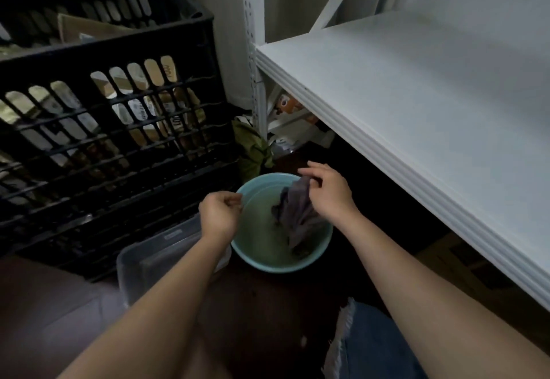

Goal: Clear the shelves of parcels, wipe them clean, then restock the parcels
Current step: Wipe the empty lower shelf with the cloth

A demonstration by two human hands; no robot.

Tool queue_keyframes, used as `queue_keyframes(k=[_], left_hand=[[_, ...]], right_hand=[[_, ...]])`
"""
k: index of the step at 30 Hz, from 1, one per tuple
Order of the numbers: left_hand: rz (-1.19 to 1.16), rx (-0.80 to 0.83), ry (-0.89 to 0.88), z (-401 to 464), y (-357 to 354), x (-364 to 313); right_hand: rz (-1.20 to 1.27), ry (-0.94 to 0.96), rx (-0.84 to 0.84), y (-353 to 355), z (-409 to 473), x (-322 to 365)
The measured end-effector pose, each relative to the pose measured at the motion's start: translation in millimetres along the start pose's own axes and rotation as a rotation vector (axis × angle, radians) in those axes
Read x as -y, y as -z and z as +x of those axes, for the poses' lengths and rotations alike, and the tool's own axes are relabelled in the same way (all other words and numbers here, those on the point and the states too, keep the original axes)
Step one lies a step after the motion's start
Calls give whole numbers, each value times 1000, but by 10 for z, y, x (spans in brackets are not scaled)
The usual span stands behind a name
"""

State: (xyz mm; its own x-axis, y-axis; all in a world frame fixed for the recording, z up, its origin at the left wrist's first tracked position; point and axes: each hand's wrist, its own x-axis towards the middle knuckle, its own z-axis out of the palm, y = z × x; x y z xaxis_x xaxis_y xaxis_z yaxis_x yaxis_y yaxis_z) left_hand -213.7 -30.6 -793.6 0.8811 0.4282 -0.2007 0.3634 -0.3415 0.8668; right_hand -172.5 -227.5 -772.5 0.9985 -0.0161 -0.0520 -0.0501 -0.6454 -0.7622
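While right hand (329, 192) pinches it | cloth (296, 209): grey, limp, seemingly wet

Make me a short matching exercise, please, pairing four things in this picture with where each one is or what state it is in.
Things:
1. cloth
2. black crate
3. white shelf
4. basin

States:
A. bare on top
B. holds water, on the floor
C. filled with parcels
D. held by the right hand, hanging into the water

Pairs: 1-D, 2-C, 3-A, 4-B

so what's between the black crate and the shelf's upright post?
Head view: between the black crate and the white post lies a crumpled green bag on the floor, with a pale wall above.
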Motion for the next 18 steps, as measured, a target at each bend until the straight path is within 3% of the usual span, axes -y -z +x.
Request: queue_keyframes(k=[5, 9, 11, 18], left_hand=[[-129, 28, 76, 78, -10, -112], [157, 307, 30, -55, 105, -207], [212, 351, 63, -136, 192, -282], [291, 137, 67, -335, 590, -522]], right_hand=[[83, -120, -56, -37, 94, 76], [135, -234, -17, -19, 49, 181], [147, -278, 8, 33, 9, 270], [113, -304, 122, 296, -181, 775]])
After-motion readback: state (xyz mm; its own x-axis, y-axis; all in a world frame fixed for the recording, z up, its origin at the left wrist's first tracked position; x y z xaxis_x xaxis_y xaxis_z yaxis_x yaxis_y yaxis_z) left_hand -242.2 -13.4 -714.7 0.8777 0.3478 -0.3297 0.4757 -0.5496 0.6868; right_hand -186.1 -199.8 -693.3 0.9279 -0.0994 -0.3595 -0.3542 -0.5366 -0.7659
